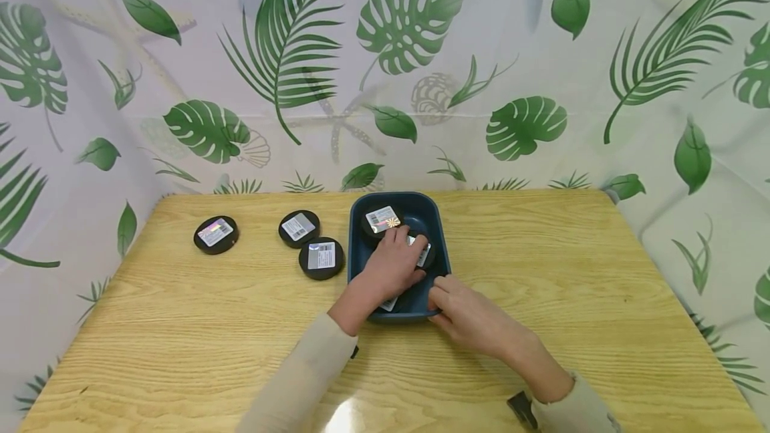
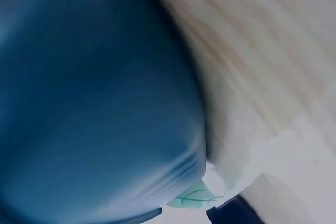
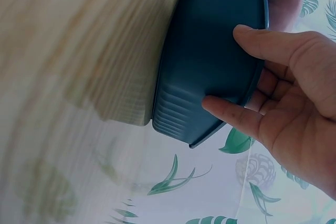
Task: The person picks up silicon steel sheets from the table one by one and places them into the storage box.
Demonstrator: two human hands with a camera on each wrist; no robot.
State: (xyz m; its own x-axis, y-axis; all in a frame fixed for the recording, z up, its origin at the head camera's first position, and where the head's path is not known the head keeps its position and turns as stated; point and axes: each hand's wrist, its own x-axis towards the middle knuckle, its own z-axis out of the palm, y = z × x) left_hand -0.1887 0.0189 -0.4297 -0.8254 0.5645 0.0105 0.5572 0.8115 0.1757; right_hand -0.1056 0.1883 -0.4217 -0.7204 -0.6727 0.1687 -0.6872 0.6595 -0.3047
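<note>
Evidently, both hands worked at one blue bin (image 1: 424,209), midway along the worktop's (image 1: 541,272) far edge.
Head view: the black disc (image 1: 428,256) inside, probably hard and light (best held by its sides), was gripped by the left hand (image 1: 392,264), which reached over the bin's near-left corner. Left wrist view: bin wall filled most of it, fingers indistinct. Right wrist view: the bin seemed stiff, perhaps slippery; the right hand (image 3: 302,95) pinched its rim from both sides.

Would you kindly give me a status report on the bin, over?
Left hand on black disc inside blue bin. Right hand gripping the bin. Three more discs outside, left of it.
</note>
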